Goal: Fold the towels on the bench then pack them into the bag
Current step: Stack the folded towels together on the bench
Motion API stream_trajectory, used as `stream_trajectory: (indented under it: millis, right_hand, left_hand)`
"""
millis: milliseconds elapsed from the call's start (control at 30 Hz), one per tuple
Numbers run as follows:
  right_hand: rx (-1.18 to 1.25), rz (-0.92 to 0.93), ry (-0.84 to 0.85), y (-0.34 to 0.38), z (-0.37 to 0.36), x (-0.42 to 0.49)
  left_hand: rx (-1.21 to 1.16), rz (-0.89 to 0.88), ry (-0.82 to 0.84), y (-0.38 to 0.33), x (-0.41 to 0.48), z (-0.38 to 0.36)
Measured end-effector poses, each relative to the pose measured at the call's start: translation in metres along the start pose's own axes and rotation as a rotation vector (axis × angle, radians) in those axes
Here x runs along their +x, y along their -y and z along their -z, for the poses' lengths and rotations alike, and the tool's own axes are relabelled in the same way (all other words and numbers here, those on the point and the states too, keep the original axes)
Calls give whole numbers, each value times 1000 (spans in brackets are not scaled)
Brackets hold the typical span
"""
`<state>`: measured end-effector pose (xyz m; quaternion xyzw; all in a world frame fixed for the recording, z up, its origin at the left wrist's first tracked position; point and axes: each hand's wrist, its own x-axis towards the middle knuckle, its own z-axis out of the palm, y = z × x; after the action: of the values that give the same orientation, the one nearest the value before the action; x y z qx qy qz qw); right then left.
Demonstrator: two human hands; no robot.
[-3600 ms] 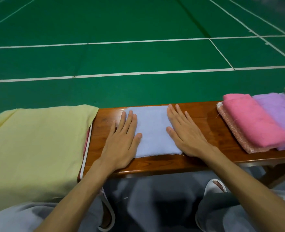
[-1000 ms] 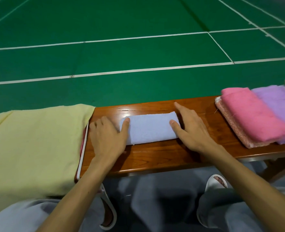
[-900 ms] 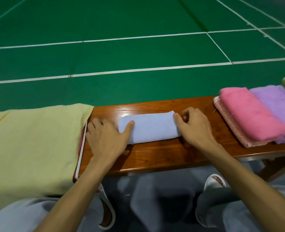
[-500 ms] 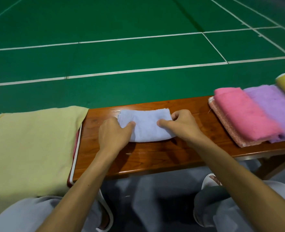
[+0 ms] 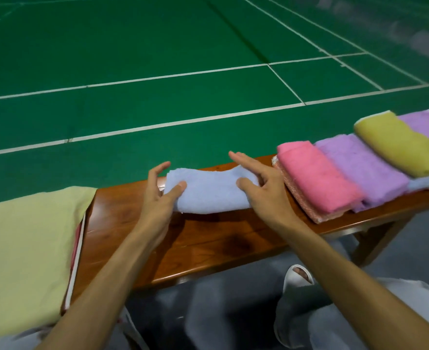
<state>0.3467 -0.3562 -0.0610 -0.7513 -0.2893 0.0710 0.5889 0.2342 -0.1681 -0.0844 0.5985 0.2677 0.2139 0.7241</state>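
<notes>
A folded light blue towel [image 5: 208, 193] is held a little above the wooden bench [image 5: 208, 241], sagging slightly in the middle. My left hand [image 5: 158, 200] grips its left end with the thumb on top. My right hand [image 5: 261, 188] grips its right end, thumb on top and fingers behind the far edge. The pale yellow cloth bag [image 5: 24, 236] lies flat over the bench's left end, a red and white edge showing along its right side.
Folded towels lie overlapped on the bench's right end: pink [image 5: 317, 180], purple [image 5: 362, 165], olive yellow [image 5: 400, 145] and lilac [image 5: 428, 120], over a patterned cloth [image 5: 299, 198]. Green court floor lies beyond; my knees and a white slipper [image 5: 296, 276] are below the bench.
The towel went from spread flat to folded into a narrow strip. Both hands then took hold of its ends and lifted it off the bench. The view has shifted right.
</notes>
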Motion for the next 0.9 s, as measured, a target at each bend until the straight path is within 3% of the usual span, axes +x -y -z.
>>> stream_trajectory:
  millis: [333,633,767,900]
  right_hand:
    - [-7,40,-481,-14,126,12]
    - [-171,-200,-866,-73,220,-9]
    - [-272,-319,-858,-70,214,-20]
    - [-786,-344,-719,-48,225,-20]
  left_hand:
    - [37,-154,250,-33,55,-166]
    - [135,-85,350,7,86,-349]
    - [423,-178,284,26,89,-373]
    - [704,-487,395,17,81,-366]
